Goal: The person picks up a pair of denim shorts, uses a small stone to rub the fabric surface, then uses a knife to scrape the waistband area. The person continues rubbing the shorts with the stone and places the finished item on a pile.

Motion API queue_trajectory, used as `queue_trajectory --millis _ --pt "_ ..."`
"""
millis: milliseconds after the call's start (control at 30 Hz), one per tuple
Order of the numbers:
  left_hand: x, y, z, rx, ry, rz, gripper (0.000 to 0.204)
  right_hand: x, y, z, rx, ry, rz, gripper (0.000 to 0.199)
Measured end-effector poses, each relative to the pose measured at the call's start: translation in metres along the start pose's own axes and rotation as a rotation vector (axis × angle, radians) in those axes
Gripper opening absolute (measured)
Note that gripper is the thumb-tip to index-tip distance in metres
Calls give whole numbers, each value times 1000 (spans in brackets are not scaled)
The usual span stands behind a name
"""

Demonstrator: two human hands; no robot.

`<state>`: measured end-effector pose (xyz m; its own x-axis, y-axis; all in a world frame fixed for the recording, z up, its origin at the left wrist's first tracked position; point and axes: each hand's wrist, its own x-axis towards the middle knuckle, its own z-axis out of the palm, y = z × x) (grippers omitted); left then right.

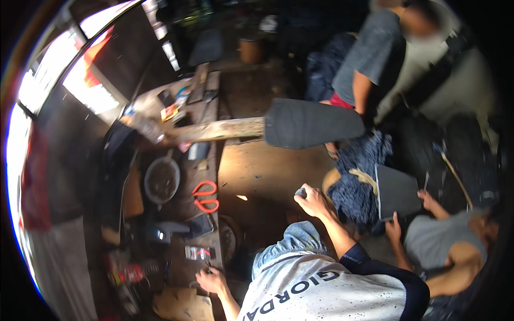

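Note:
My right hand (315, 204) is closed around a small dark grey, rounded piece (300, 192), above the brown floor board; its kind cannot be made out. At the bench's near edge, my left hand (212, 280) has its fingers curled together; a small dark bit shows at the fingertips, too small to name. Just beyond that hand lies a small pack (199, 253) with a red and white print. Scissors with orange handles (205, 197) rest farther up the bench edge, next to a dark phone-like slab (200, 226).
A wooden beam (225, 130) juts from the bench (211, 160), a dark grey sheet (313, 124) over its end. A round metal bowl (162, 180) is at left. One co-worker (369, 59) sits far right; another (444, 235), nearer, holds a dark panel (397, 191) beside bluish cloth (358, 192).

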<state>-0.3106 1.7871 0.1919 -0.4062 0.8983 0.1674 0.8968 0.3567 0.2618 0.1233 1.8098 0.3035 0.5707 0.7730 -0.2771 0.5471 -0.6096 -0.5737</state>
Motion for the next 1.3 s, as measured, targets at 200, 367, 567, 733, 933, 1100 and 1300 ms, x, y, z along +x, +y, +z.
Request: queue_trajectory --millis 200,367,567,733,933,1100,1300 --pt "26 -12 -8 -341 155 -185 20 -27 55 -23 169 267 66 40" --pt "77 64 -59 -602 159 20 23 -25 96 -47 180 339 227 38" --pt "108 258 -76 -921 101 435 24 9 165 -83 287 399 372 31" --pt "50 428 -40 -1349 -286 585 15 43 216 -111 433 437 433 37" --pt "-38 561 -23 -1372 -861 723 17 49 265 -132 466 789 334 34" --pt "-85 641 -23 -1288 -1324 798 7 50 318 -157 441 1137 519 33" --pt "-108 723 -16 -1039 -1659 1034 18 67 359 -201 69 1276 790 31"
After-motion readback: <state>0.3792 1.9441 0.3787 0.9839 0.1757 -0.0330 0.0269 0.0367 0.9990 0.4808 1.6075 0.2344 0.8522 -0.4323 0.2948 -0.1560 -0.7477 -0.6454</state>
